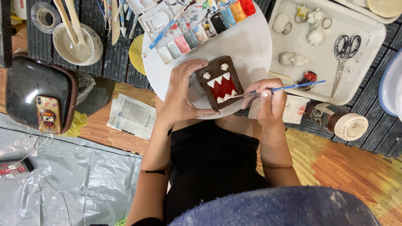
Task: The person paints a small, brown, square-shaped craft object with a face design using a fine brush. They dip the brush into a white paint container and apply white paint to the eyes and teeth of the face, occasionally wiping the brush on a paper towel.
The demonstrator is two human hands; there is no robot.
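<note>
left hand (181, 94) centre frame, fingers closed around brown clay monster figure (220, 82) on white round board (251, 46) | right hand (270, 100) right of centre, fingers pinching blue paintbrush (289, 88), tip at the red mouth | step: painting mouth detail; next calls for steady strokes clear of white teeth.

Scissors (344, 54) lie on a white tray (368, 79), a phone (48, 114) atop a dark case (25, 88)

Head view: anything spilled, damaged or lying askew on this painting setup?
Mostly orderly. The jar with the cream lid lies on its side off the tray, nothing spilled. The left hand steadies the brown figure; its thumb tip is smeared brown. The right hand holds a blue brush.
</note>
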